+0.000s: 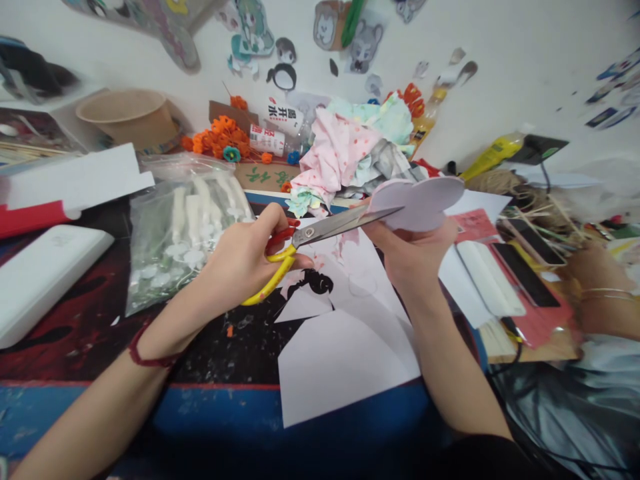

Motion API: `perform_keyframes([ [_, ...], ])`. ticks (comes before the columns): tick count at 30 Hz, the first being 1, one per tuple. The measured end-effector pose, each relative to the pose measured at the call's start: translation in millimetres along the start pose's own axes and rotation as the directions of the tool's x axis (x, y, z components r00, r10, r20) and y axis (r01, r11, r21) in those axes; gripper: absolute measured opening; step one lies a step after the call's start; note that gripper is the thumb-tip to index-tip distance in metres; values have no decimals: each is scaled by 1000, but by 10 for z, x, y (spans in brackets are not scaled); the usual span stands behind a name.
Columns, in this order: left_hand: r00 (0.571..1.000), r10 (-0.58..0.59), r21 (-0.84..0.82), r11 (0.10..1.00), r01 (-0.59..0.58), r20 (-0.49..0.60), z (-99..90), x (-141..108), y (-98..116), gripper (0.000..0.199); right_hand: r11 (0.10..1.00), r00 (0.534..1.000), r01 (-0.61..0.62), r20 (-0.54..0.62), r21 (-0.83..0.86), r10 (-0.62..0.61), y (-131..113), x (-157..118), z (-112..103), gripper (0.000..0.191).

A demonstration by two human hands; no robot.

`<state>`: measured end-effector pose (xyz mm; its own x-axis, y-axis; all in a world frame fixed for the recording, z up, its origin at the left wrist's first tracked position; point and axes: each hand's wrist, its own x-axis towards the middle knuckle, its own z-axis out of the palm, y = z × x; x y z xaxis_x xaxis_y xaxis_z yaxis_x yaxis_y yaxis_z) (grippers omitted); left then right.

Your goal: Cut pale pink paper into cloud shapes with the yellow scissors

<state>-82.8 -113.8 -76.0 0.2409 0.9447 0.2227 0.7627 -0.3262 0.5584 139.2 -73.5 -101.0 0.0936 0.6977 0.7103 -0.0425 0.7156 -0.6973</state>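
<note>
My left hand [245, 257] is closed around the red and yellow handles of a pair of scissors [320, 230]. Their metal blades point right, and the tips lie against a pale lilac-white paper cutout [425, 200] with rounded lobes. Raised above the table, my right hand [413, 257] pinches that cutout from below; some of its fingers are hidden behind the paper. Beneath both hands lie white paper sheets [350, 360] and several scraps, with a dark patch showing through a gap.
A clear bag [190, 227] of pale stems is at left, near a white slab-like object [50, 280]. Crumpled fabric [340, 147] and orange flowers [220, 140] line the back. Phones [525, 273] lie at right, beside another person's arm [600, 293].
</note>
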Motion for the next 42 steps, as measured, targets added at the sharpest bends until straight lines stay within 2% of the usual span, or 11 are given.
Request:
perform_keyframes([
  [8, 1000, 6, -11, 1000, -6, 0, 5, 9, -17, 40, 1000, 1000, -12, -6, -17, 12, 33, -14, -13, 14],
  [24, 1000, -5, -31, 999, 6, 15, -37, 4, -12, 44, 1000, 1000, -11, 4, 13, 11, 30, -8, -31, 14],
  [33, 1000, -14, 53, 998, 14, 4, -11, 21, -22, 39, 997, 999, -35, -25, -65, 33, 13, -5, -24, 18],
  [42, 999, -32, 48, 998, 30, 41, -5, 26, -12, 48, 999, 1000, -9, -20, -35, 9, 26, -10, -18, 15],
])
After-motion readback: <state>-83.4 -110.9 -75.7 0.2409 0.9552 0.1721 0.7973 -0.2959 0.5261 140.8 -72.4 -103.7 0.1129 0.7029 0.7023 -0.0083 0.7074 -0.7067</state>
